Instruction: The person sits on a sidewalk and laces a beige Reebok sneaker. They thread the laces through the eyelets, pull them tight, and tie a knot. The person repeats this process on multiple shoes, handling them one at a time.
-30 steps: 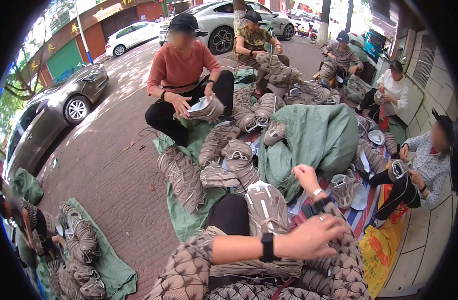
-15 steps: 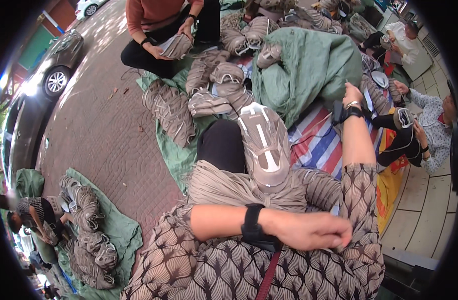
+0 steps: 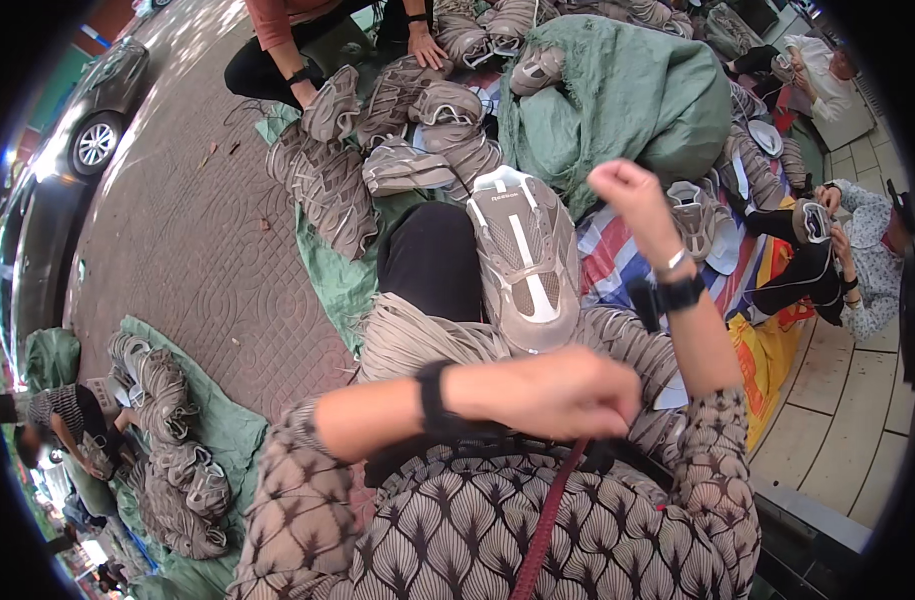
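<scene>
A grey-beige sneaker (image 3: pixel 523 262) lies lengthwise on my lap, toe pointing away. My left hand (image 3: pixel 558 392) reaches across my body just below the shoe's near end. Its fingers are curled, and I cannot see whether they grip the shoe. My right hand (image 3: pixel 628 190) is raised above the shoe's right side, closed in a fist, with a black watch on the wrist. Nothing shows in that fist. I wear a patterned top with a dark red strap (image 3: pixel 543 530) across it.
Piles of matching sneakers (image 3: pixel 398 140) lie on green sheets ahead and at lower left (image 3: pixel 168 470). A bulging green sack (image 3: pixel 638 95) sits ahead right. Other people sit around handling shoes (image 3: pixel 308 50) (image 3: pixel 858 250). A dark car (image 3: pixel 68 170) stands at the left on brick paving.
My right hand has pulled back from the far right and risen into a fist above the shoe. My left hand has curled its fingers. The view has tilted further down.
</scene>
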### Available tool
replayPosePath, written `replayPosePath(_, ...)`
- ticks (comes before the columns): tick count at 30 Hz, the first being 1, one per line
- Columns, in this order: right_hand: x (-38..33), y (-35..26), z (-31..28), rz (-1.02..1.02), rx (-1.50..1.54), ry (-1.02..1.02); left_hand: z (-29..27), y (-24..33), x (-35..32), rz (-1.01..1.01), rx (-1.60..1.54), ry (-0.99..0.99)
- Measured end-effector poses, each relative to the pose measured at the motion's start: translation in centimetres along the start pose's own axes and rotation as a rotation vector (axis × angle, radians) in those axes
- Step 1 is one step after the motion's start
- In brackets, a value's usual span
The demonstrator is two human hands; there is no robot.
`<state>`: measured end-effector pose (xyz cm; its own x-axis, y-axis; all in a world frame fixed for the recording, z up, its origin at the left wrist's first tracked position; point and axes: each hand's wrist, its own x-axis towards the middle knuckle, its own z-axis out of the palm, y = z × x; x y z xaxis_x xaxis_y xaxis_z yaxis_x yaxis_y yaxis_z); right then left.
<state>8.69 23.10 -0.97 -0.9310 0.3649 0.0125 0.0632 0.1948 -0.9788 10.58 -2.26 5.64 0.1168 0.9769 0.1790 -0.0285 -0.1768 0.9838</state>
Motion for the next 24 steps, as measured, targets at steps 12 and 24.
replayPosePath(12,-7.0,-3.1,6.7,-0.355,-0.578,-0.204,-7.7,-7.6,-4.8,-0.248,0.854,0.709)
replayPosePath(24,-7.1,-4.8,7.0,-0.239,-0.902,-0.252,-8.2,-8.1,-4.0,-0.232,0.861,0.623)
